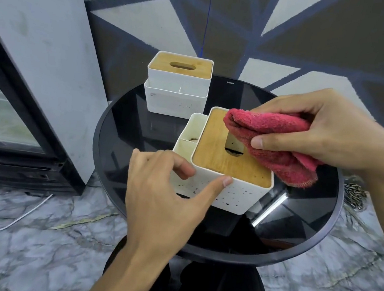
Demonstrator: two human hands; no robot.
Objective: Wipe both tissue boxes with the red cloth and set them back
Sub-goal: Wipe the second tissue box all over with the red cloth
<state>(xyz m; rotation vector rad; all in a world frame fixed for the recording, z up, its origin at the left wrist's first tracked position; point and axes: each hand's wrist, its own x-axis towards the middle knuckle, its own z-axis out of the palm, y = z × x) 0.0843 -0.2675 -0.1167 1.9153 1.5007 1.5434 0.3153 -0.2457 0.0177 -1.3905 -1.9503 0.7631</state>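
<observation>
There are two tissue boxes and one red cloth [270,134] on my round black worktop [301,223], and both my hands are busy. My left hand [162,189] grasps the near tissue box [220,159]: the thumb lies against its front wall just under the top edge, and the fingers curl round the left corner by the side tray. My right hand [329,133] is clenched on the cloth, thumb below and fingers over the bunched folds, pressing it onto the lid so that it covers part of the slot.

The near box stands in the middle of the worktop, turned at an angle. It is smooth white plastic with rounded corners, a flat wooden lid with an oval slot, and a divided open tray along one side. Dark specks dot its front wall. The far tissue box [177,89], of the same make, sits at the far left edge, untouched. The cloth is fluffy terry with a stitched hem. The worktop is glossy and mirrors the wall.
</observation>
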